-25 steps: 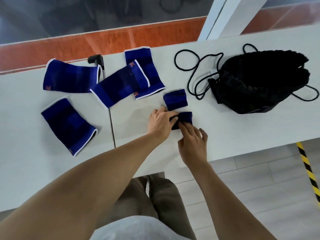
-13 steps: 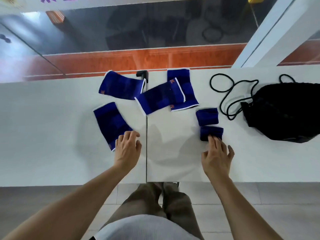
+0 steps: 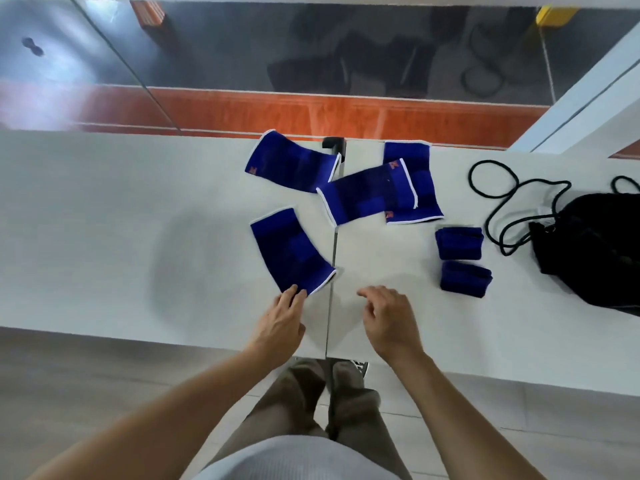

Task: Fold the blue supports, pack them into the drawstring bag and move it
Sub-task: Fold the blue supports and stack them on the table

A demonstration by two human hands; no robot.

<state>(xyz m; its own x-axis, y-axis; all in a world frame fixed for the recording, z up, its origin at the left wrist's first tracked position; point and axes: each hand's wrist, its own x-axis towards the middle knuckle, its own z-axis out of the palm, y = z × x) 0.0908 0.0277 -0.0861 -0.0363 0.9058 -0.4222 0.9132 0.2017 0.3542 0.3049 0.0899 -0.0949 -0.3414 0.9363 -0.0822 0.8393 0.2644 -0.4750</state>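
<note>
Several flat blue supports lie on the white table (image 3: 104,237). The nearest flat support (image 3: 289,251) has its near corner under the fingertips of my left hand (image 3: 280,323). Another flat support (image 3: 292,166) lies at the back, and two overlapping supports (image 3: 367,195) lie right of it. Two folded supports (image 3: 459,242) (image 3: 465,278) sit side by side near the black drawstring bag (image 3: 595,251) at the right. My right hand (image 3: 388,317) hovers over the table with loosely curled fingers, holding nothing.
The bag's black cord (image 3: 498,199) loops across the table left of the bag. A seam (image 3: 332,271) runs between two tabletops, with a black clamp (image 3: 333,143) at its far end. An orange strip and glass wall lie behind.
My right hand has left the nearer folded support and moved left toward the table's middle. My left hand has settled on the nearest flat support's corner. The camera view shifted.
</note>
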